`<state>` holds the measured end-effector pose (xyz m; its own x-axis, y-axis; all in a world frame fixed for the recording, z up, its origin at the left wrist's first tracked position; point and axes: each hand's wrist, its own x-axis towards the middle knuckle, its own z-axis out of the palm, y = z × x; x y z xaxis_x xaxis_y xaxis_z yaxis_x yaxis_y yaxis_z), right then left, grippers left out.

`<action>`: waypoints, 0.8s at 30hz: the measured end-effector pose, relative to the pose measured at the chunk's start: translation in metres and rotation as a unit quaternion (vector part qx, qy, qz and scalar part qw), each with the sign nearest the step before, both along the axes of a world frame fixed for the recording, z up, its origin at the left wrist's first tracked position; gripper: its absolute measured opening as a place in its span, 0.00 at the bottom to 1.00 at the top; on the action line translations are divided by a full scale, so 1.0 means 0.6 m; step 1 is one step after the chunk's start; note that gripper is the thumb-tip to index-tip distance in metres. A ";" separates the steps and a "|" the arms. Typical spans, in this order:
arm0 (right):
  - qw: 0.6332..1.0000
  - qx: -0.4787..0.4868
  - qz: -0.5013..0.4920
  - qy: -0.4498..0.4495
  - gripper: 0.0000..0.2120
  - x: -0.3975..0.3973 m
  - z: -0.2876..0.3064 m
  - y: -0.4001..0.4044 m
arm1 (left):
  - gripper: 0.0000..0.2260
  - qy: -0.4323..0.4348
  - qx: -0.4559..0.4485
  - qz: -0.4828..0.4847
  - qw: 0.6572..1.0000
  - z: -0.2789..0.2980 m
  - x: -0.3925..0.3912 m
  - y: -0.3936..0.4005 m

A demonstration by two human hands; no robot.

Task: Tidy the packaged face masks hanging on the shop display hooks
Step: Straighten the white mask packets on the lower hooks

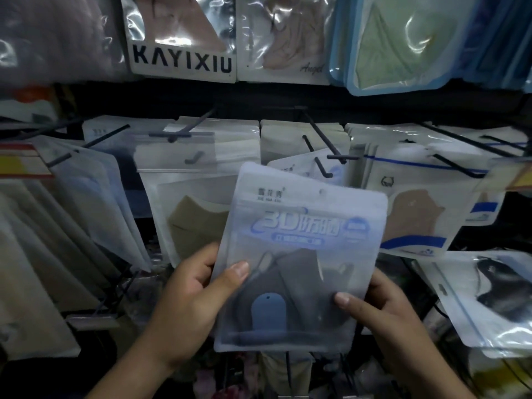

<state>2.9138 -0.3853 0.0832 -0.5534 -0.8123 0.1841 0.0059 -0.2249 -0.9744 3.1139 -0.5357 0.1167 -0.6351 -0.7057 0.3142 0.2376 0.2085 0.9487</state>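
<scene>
A frosted white mask packet (pixel 299 231) with blue print and a dark mask inside is held up in front of the display, tilted slightly right. My left hand (pixel 195 295) grips its lower left edge, thumb on the front. My right hand (pixel 383 309) grips its lower right edge, thumb on the front too. Its hang hole near the top is off any hook. Just behind its top, a black hook (pixel 324 168) sticks out with more packets of the same kind (pixel 302 165) on it.
Rows of hooks carry other mask packets: a tan mask packet (pixel 190 214) to the left, a brown mask packet (pixel 414 217) to the right, a black mask packet (pixel 489 295) lower right. Above hang a KAYIXIU packet (pixel 181 36) and a green mask packet (pixel 403 38).
</scene>
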 end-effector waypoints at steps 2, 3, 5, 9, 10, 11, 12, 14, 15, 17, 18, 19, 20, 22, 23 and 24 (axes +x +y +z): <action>0.999 -0.003 -0.025 -0.030 0.21 0.006 0.012 -0.009 | 0.11 -0.023 0.005 -0.008 1.000 -0.017 0.007 -0.004; 0.998 -0.004 -0.039 -0.043 0.25 0.011 0.018 -0.016 | 0.12 -0.044 -0.001 -0.012 0.999 -0.024 0.012 -0.007; 0.996 -0.005 -0.072 -0.052 0.27 0.019 0.030 -0.029 | 0.12 -0.078 -0.003 -0.024 0.997 -0.035 0.025 -0.015; 0.996 0.024 -0.086 -0.029 0.17 0.044 0.048 -0.051 | 0.12 -0.102 0.006 -0.052 0.993 -0.041 0.054 -0.034; 0.996 0.037 -0.076 -0.016 0.15 0.053 0.050 -0.056 | 0.13 -0.096 0.008 -0.044 0.994 -0.038 0.063 -0.040; 0.997 0.046 -0.063 -0.008 0.14 0.065 0.051 -0.062 | 0.17 -0.090 0.008 -0.025 0.996 -0.034 0.072 -0.048; 0.997 0.053 -0.049 -0.001 0.13 0.078 0.053 -0.067 | 0.20 -0.090 0.005 0.000 0.996 -0.028 0.081 -0.058; 0.998 0.062 -0.026 0.016 0.13 0.103 0.050 -0.080 | 0.25 -0.103 -0.021 0.045 0.993 -0.009 0.102 -0.081; 0.997 0.064 -0.015 0.027 0.13 0.116 0.049 -0.086 | 0.26 -0.119 -0.053 0.065 0.989 0.001 0.113 -0.091; 0.997 0.061 -0.003 0.046 0.12 0.143 0.050 -0.101 | 0.22 -0.177 -0.142 0.091 0.970 0.020 0.137 -0.112; 0.997 0.057 -0.001 0.054 0.11 0.155 0.051 -0.108 | 0.19 -0.217 -0.188 0.091 0.954 0.029 0.148 -0.120; 0.997 0.050 0.003 0.057 0.10 0.167 0.052 -0.116 | 0.15 -0.260 -0.228 0.081 0.935 0.036 0.159 -0.128; 0.997 0.044 0.008 0.059 0.10 0.180 0.056 -0.124 | 0.12 -0.296 -0.259 0.066 0.917 0.041 0.168 -0.134; 0.997 0.040 0.015 0.060 0.10 0.204 0.063 -0.138 | 0.07 -0.328 -0.295 0.040 0.897 0.045 0.187 -0.147; 0.997 0.043 0.014 0.066 0.10 0.214 0.068 -0.146 | 0.05 -0.328 -0.305 0.038 0.893 0.047 0.196 -0.152; 0.996 0.045 0.011 0.083 0.11 0.222 0.072 -0.153 | 0.05 -0.323 -0.311 0.042 0.893 0.048 0.204 -0.157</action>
<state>3.0467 -0.4773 0.1265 -0.5042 -0.8408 0.1970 -0.1522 -0.1380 -0.9787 3.2363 -0.6296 0.1458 -0.7782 -0.5762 0.2496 -0.3583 0.7339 0.5770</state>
